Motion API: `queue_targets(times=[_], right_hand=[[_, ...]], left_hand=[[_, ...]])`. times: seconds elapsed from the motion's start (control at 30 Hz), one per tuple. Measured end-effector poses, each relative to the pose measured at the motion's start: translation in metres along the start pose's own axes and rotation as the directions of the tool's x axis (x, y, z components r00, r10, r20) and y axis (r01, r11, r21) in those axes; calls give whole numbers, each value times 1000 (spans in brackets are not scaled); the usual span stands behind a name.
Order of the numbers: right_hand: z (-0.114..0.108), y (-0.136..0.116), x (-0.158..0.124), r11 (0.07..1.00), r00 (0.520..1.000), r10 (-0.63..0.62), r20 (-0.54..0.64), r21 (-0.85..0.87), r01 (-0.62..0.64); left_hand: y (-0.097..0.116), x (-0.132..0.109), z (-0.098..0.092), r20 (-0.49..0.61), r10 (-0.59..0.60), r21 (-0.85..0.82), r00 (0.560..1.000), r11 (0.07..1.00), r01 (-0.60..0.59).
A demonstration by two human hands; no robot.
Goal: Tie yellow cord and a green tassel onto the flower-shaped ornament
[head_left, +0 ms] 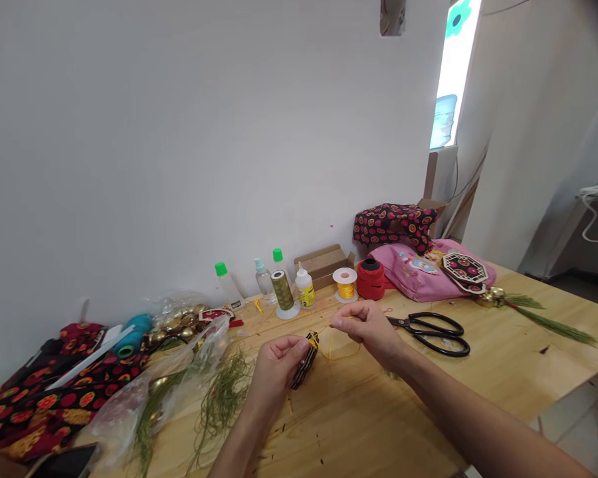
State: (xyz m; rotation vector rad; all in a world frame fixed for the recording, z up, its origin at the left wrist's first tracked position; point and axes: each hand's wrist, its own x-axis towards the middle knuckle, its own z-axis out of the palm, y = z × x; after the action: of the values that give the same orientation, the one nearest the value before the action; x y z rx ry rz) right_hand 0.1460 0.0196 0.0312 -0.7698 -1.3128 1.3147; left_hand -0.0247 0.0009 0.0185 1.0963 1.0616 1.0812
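Note:
My left hand (280,364) is closed on a small dark striped piece (305,369), pinching its upper end where yellow cord is looped round it. To the right and slightly higher, my right hand (361,326) pinches the yellow cord (323,329), which runs between the two hands. A loose loop of the cord hangs below my right fingers. Behind my hands stands a white spool of yellow cord (346,291). Black-handled scissors (436,332) lie just right of my right hand.
Along the wall stand a green thread cone (282,292), a glue bottle (305,289), green-capped bottles and a red thread cone (371,280). Green threads (224,392), plastic bags and patterned cloth (40,398) lie left. A pink bag (408,275) and a tassel (553,321) are right.

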Motion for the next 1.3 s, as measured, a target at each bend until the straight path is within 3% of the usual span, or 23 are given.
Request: queue_targets(times=[0.27, 0.53, 0.73, 0.87, 1.03, 1.17, 1.3], right_hand=[[1, 7, -3, 996, 979, -83, 188, 39, 78], [1, 12, 3, 995, 999, 48, -20, 85, -46], [3, 17, 5, 988, 995, 85, -46, 129, -79], [5, 20, 5, 984, 991, 105, -85, 150, -91], [5, 19, 6, 993, 992, 119, -52, 30, -117], [7, 19, 5, 986, 996, -38, 78, -157, 50], [12, 26, 3, 836, 911, -238, 338, -405, 369]], left_hand=[[-2, 3, 0, -6, -25, -57, 1000, 998, 24], [-1, 1, -4, -28, 30, -89, 999, 996, -33], [-7, 3, -3, 40, -9, 89, 999, 996, 5], [-10, 6, -5, 60, -43, 86, 997, 996, 38], [-10, 7, -7, 17, -55, 57, 998, 997, 54], [-2, 1, -5, 19, -16, 16, 1000, 1000, 15], [10, -9, -1, 66, -20, -121, 998, 992, 28]])
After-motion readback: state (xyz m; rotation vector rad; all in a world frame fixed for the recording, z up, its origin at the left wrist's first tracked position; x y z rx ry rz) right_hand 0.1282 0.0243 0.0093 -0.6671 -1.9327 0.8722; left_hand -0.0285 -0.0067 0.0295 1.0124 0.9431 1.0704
